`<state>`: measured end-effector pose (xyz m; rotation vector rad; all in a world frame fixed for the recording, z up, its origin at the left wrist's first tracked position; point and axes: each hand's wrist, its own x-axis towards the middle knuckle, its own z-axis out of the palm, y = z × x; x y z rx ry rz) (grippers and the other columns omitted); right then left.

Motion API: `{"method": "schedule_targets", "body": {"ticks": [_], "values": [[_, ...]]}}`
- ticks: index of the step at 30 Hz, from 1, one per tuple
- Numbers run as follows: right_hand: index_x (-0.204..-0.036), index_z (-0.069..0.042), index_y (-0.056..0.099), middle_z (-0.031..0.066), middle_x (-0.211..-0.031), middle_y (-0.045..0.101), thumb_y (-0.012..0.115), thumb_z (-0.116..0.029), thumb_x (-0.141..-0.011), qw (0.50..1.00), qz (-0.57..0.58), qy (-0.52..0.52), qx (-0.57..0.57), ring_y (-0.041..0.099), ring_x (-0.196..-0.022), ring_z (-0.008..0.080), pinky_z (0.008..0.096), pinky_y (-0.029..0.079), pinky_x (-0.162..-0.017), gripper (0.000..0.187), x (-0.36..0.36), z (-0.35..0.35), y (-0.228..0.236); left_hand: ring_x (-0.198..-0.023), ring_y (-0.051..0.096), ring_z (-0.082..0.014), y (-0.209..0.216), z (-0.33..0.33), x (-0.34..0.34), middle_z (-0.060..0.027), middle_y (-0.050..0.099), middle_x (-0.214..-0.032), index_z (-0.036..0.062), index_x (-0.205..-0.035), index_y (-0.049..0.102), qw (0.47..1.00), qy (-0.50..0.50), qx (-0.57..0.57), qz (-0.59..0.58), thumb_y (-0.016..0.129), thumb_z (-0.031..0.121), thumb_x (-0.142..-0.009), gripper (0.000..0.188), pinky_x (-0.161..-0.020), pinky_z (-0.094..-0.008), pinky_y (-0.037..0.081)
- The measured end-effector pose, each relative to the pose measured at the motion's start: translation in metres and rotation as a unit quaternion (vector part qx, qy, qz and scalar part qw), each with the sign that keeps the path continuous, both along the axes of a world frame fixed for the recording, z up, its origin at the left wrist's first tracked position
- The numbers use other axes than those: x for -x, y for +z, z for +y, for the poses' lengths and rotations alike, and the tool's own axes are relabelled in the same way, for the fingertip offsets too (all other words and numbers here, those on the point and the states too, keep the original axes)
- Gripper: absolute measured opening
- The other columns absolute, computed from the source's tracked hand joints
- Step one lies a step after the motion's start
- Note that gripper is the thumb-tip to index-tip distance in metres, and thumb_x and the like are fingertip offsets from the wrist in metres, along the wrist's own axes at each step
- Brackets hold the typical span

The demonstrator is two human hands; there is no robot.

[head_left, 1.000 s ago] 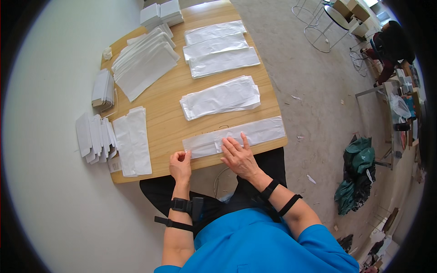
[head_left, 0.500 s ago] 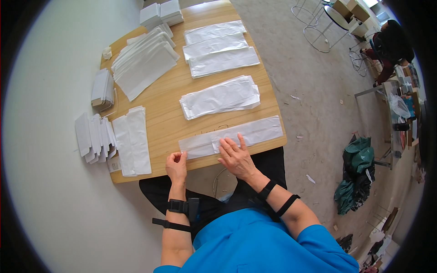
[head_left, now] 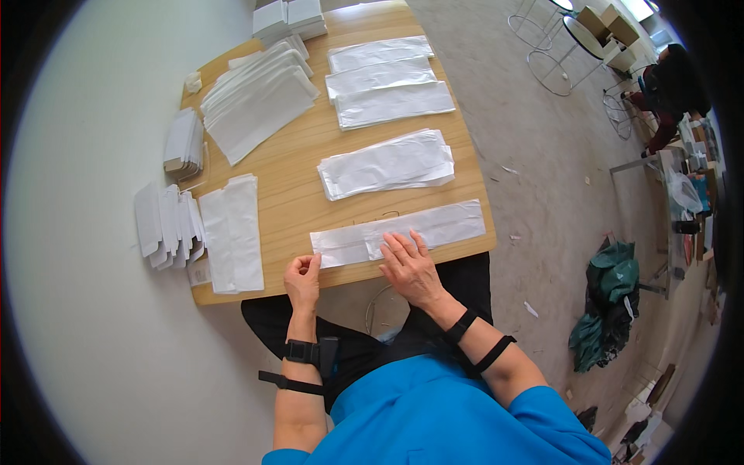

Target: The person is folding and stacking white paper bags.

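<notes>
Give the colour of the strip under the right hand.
The strip under the right hand is white; it shows best in the head view.

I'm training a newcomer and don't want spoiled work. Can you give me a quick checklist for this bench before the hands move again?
1. Right hand laid on the white strip: ok, fingers spread across it.
2. Left hand at the strip's near left corner: ok.
3. Corner firmly pinched: cannot tell, fingers cover it.
4. Strip clear of the white stack beyond: ok, bare table shows between them.
5. Strip smooth under the right hand: cannot tell, hidden.
</notes>
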<state>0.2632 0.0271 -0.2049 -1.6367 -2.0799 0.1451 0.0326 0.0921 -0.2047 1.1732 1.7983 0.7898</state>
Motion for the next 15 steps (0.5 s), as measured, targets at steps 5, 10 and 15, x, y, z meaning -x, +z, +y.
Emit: {"method": "schedule_targets", "body": {"ticks": [5,10,15], "values": [[-0.116,-0.005,0.059,0.0119,-0.125,0.053,0.069,-0.026,-0.079,1.0,0.011,0.014,0.0,0.048,-0.117,0.026,0.0446,0.034,-0.103,0.044,0.002,0.005,0.004,-0.065,0.05,-0.006,0.023,-0.003,-0.013,0.0001,0.058,-0.073,0.0014,-0.08,0.065,0.998,0.002,0.027,-0.059,0.072,0.023,-0.085,0.023,-0.059,-0.022,0.042],[-0.115,-0.013,0.06,0.0075,-0.118,0.049,0.074,-0.028,-0.073,0.999,0.001,0.025,0.047,0.046,-0.112,0.0239,0.0393,0.035,-0.094,0.047,0.009,0.009,0.008,-0.065,0.048,-0.0047,0.029,-0.007,-0.026,0.0021,0.055,-0.078,0.0027,-0.081,0.065,0.995,-0.04,-0.032,-0.085,0.073,0.02,-0.085,0.02,-0.057,-0.0206,0.039],[-0.111,-0.011,0.061,0.0076,-0.11,0.053,0.074,-0.025,-0.074,0.999,0.038,0.013,0.024,0.052,-0.104,0.0248,0.0397,0.039,-0.09,0.041,0.007,0.009,0.014,-0.064,0.048,-0.0067,0.042,-0.012,-0.044,0.0011,0.055,-0.079,0.0028,-0.08,0.065,0.993,-0.081,-0.043,-0.076,0.073,0.019,-0.084,0.018,-0.058,-0.0227,0.04]]}}
